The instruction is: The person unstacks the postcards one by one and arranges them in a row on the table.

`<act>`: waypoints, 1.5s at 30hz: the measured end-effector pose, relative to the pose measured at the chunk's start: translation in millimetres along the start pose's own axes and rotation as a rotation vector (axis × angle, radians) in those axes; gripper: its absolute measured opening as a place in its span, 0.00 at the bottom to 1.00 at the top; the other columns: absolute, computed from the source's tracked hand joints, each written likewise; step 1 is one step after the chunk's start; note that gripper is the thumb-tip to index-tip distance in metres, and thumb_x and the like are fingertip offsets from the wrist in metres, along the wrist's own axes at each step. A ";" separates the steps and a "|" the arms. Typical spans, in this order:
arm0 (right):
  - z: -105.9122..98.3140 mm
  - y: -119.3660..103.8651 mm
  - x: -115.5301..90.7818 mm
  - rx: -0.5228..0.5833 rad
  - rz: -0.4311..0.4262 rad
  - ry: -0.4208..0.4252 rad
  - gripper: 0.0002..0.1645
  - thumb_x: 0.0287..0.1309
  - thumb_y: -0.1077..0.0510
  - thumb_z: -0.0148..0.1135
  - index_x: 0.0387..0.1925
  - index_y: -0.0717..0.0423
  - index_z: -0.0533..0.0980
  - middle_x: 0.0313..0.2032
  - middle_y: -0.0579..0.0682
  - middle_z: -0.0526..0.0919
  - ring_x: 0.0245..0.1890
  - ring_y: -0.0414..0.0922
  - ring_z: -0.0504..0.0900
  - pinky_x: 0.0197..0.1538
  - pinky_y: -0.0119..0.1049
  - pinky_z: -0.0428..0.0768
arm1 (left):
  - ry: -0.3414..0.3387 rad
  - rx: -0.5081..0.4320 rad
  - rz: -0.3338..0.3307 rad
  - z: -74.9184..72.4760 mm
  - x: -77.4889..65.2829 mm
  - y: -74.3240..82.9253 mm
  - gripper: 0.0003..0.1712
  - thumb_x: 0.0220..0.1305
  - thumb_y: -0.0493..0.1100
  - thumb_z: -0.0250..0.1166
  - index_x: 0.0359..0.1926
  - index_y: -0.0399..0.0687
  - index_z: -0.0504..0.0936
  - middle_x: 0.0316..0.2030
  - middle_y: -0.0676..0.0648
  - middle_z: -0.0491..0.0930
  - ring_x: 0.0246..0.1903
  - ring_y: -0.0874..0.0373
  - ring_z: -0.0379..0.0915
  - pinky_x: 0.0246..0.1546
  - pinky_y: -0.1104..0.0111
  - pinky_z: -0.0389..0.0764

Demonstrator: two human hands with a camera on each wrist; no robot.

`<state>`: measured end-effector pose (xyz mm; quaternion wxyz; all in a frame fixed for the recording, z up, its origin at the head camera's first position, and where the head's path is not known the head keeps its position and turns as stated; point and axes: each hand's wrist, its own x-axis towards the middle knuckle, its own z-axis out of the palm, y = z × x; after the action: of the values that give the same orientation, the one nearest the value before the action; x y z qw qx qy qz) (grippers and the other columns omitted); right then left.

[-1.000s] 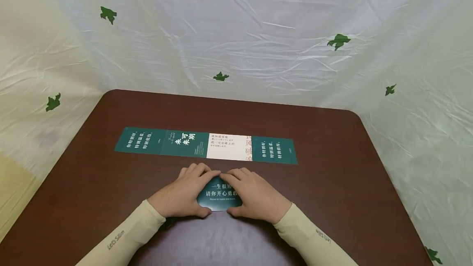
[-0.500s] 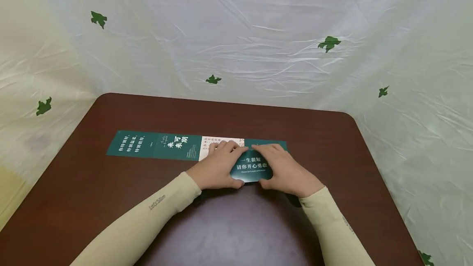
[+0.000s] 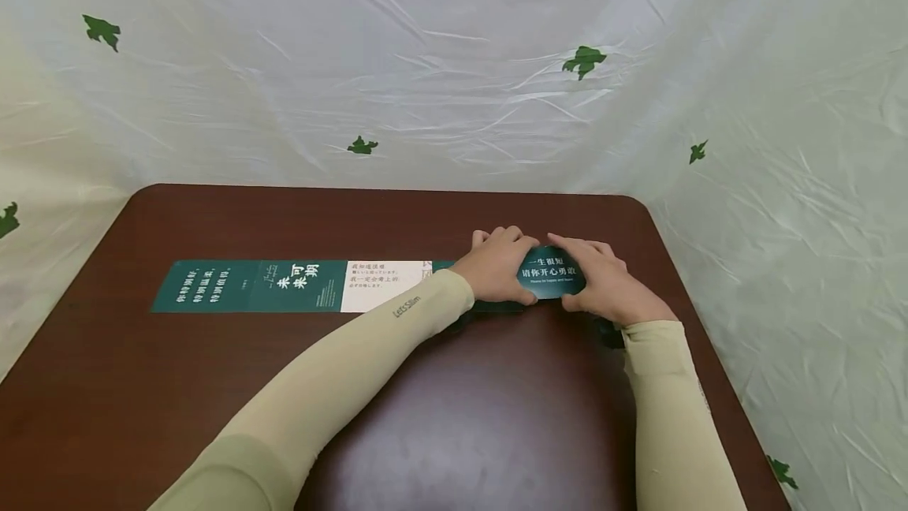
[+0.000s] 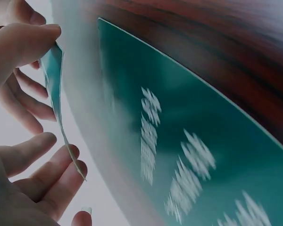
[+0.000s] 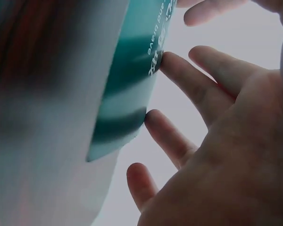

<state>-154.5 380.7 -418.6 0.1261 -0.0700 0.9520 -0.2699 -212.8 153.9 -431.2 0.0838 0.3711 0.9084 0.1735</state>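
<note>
Above the table's right half, a green card with white lettering (image 3: 552,286) is held between both hands. My left hand (image 3: 496,268) grips its left side, and in the left wrist view the held card (image 4: 53,89) appears edge-on and bent between thumb and fingers. On its right side is my right hand (image 3: 612,284), thumb at the near edge and fingers at the far one; the right wrist view has fingertips against the card (image 5: 127,89). Beneath the left hand lies another green card (image 4: 132,66), mostly covered by that hand in the head view.
A row of cards lies flat across the table (image 3: 284,385): a green card (image 3: 244,298) at the left end, a second green card (image 3: 277,302) and a white card (image 3: 376,298). Behind the table hangs white sheeting (image 3: 298,85) with green leaf shapes.
Both hands have carried the green card forward and to the right, from near the table's front to the right end of the row. The head view has shifted to the right.
</note>
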 end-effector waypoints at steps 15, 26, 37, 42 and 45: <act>8.3 2.4 6.1 0.002 0.069 -0.064 0.62 0.58 0.61 0.73 0.88 0.37 0.52 0.82 0.61 0.57 0.78 0.66 0.52 0.61 0.66 0.78 | -0.035 0.008 -0.054 10.9 3.1 0.9 0.53 0.60 0.67 0.78 0.79 0.51 0.71 0.71 0.50 0.75 0.66 0.54 0.72 0.60 0.54 0.63; 11.8 3.2 8.4 -0.010 0.067 -0.072 0.60 0.60 0.60 0.72 0.88 0.38 0.53 0.83 0.59 0.57 0.79 0.66 0.52 0.65 0.72 0.74 | -0.037 0.022 -0.051 12.3 -2.8 1.8 0.50 0.62 0.69 0.76 0.78 0.51 0.73 0.72 0.50 0.76 0.68 0.54 0.72 0.62 0.53 0.65; 9.3 -6.5 21.0 -0.028 -0.100 0.115 0.49 0.71 0.45 0.67 0.86 0.45 0.57 0.85 0.55 0.59 0.81 0.65 0.52 0.74 0.83 0.51 | 0.039 -0.042 -0.057 -4.0 -44.5 -27.9 0.57 0.63 0.72 0.73 0.83 0.49 0.65 0.82 0.48 0.64 0.82 0.53 0.58 0.75 0.49 0.60; 7.3 -10.4 9.9 -0.069 -0.117 0.168 0.47 0.71 0.48 0.67 0.84 0.49 0.60 0.84 0.58 0.61 0.81 0.66 0.53 0.76 0.79 0.56 | 0.151 -0.074 -0.092 -11.5 -102.5 -54.1 0.55 0.65 0.69 0.74 0.82 0.47 0.67 0.81 0.45 0.65 0.82 0.51 0.58 0.80 0.45 0.57; 10.8 -3.9 -7.8 -0.093 -0.128 0.205 0.46 0.71 0.49 0.69 0.83 0.54 0.62 0.83 0.60 0.62 0.80 0.68 0.55 0.75 0.77 0.57 | 0.204 -0.052 -0.126 -8.2 -142.1 -71.5 0.52 0.66 0.68 0.74 0.80 0.46 0.68 0.80 0.44 0.67 0.81 0.49 0.61 0.82 0.45 0.60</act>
<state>-143.7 373.6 -423.9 0.0073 -0.1083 0.9650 -0.2387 -160.3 4.4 -447.3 0.0113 0.2913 0.9289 0.2283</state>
